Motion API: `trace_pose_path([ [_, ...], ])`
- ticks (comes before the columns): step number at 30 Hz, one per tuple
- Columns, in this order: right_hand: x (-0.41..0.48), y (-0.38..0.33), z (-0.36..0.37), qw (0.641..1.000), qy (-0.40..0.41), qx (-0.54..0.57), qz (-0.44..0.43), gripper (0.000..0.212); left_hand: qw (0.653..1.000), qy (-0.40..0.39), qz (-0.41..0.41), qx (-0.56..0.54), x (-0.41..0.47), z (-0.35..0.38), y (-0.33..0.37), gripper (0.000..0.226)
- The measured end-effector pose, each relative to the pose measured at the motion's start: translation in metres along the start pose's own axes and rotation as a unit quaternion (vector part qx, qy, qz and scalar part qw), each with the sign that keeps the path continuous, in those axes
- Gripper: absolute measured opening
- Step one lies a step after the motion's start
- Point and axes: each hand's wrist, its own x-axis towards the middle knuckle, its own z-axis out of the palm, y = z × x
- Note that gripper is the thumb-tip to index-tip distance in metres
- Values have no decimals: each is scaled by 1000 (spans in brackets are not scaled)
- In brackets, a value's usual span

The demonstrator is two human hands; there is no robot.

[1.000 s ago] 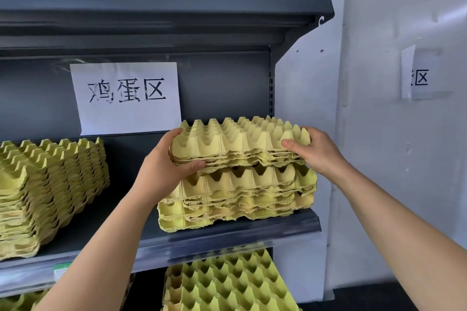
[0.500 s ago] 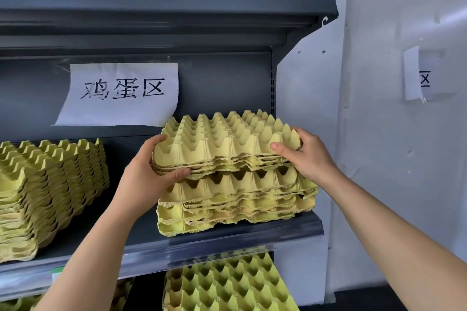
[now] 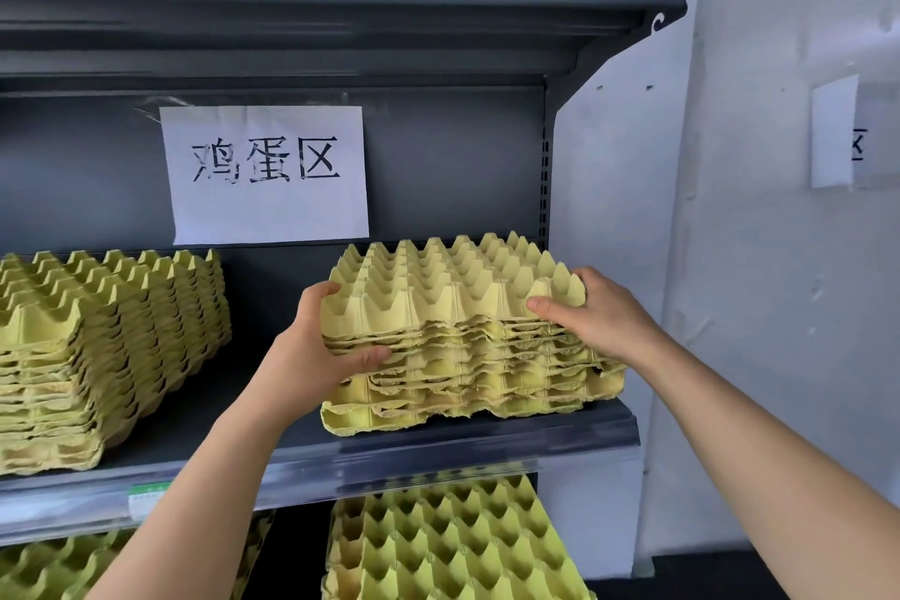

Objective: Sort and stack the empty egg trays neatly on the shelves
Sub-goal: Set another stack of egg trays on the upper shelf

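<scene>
Left hand (image 3: 311, 356): mine, reaching up from below. Fingers curl over the near left corner of the top trays, and the thumb lies flat along their front edge among the layers. Firm grip.
Right hand (image 3: 599, 312): mine, on the near right corner of the same batch. The thumb is pressed on the front face, and the fingers wrap round the right side, partly hidden behind the cardboard.
Top trays (image 3: 453, 292): yellow-green pulp egg trays, several nested and empty. They are held between my two hands, level, on the right half of the shelf and down on the lower trays. I cannot tell whether their full weight rests there.
Lower trays (image 3: 487, 400): same kind, nested. They stand on the shelf near its front right end, with ragged edges facing me.
Shelf (image 3: 438, 446): dark grey metal with a clear strip along the front lip.
Left stack (image 3: 97, 356): a taller pile of the same trays on the same shelf, well apart from the right pile.
Paper sign (image 3: 265, 173): a white sheet with three black characters, taped to the back panel between the two piles.
Bottom-shelf trays (image 3: 453, 546): more yellow-green trays one level down, cups facing up.
Second sign (image 3: 833, 136): white paper on the wall (image 3: 779, 307) to the right, only partly readable.
</scene>
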Motion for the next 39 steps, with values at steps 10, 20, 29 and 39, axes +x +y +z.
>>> trace_pose_path([
  [10,4,2,0,996,34,80,1,113,996,28,12,-81,6,-2,2,81],
  [20,-4,-15,2,994,63,93,-11,77,994,31,28,-99,14,-9,2,77],
  [29,-3,-22,6,982,81,168,-13,76,990,46,58,-117,14,-14,-2,81],
  [39,-3,-26,-3,962,121,243,-38,67,988,67,73,-121,7,-18,10,78],
])
